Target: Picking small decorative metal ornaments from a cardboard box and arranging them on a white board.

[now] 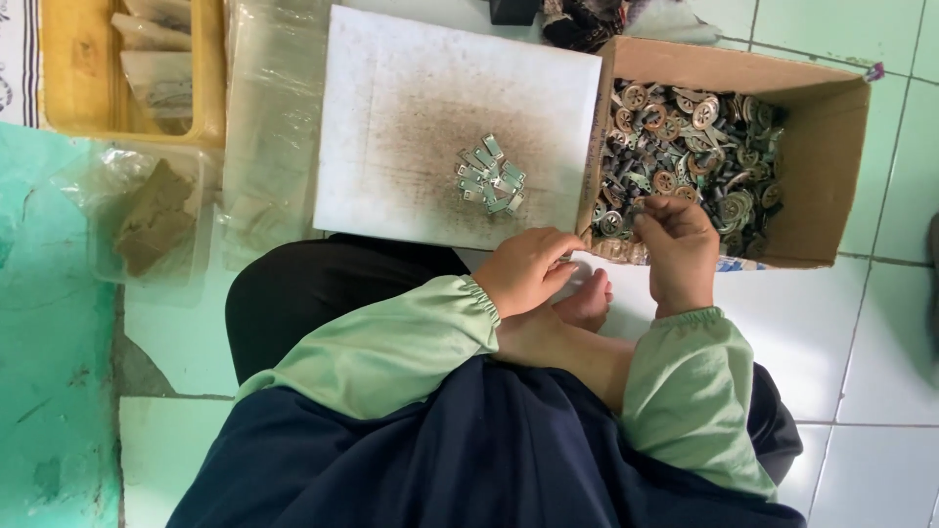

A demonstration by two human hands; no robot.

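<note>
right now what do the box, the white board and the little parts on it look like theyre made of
The box looks like brown cardboard, matte, with folded flaps and a raw cut edge. The white board seems to be foam or painted board, dull, smudged grey in the middle; which one is unclear. The little parts look like thin stamped metal, with a pale silvery sheen.

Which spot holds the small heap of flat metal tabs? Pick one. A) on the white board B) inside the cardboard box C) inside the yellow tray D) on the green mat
A: the small heap of flat metal tabs lies on the smudged white board, beside the cardboard box, which holds a jumble of round and other metal parts instead.
</note>
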